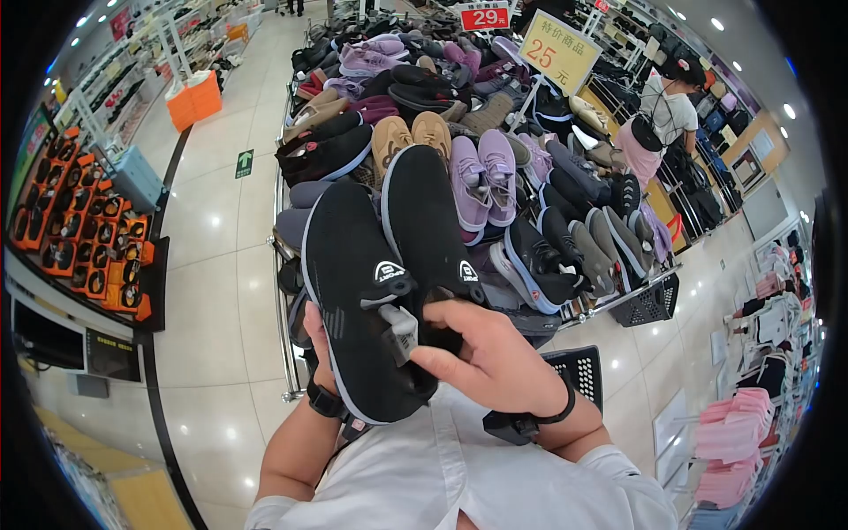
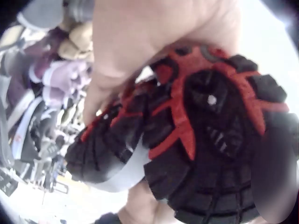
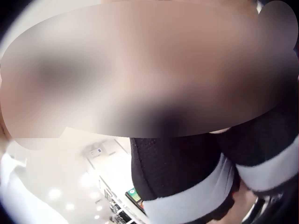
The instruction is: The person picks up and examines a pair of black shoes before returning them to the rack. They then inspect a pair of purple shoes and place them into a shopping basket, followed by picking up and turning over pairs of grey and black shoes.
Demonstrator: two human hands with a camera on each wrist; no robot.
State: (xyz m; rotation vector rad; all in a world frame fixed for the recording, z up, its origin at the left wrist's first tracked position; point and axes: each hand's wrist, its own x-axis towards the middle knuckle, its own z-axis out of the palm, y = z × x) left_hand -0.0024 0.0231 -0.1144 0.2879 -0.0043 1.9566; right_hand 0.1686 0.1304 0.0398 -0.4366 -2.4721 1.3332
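Observation:
A pair of black slip-on shoes (image 1: 349,256) with white midsoles is held up side by side, toes away from the body. My left hand (image 1: 320,349) grips the pair from the left and beneath; in the left wrist view that hand (image 2: 154,42) lies over the black and red treaded soles (image 2: 215,126). My right hand (image 1: 495,358) is at the heel openings, thumb by a white tag (image 1: 402,334) inside the near shoe, fingers in the other opening. The right wrist view shows the black uppers (image 3: 175,163), the hand there blurred.
Beyond the held pair stands a metal-railed bin (image 1: 281,327) heaped with shoes, among them tan (image 1: 411,140) and lilac (image 1: 484,181) pairs. Price signs (image 1: 561,55) rise above it. Dark baskets (image 1: 649,300) are near its right corner. A person (image 1: 658,119) stands at the right.

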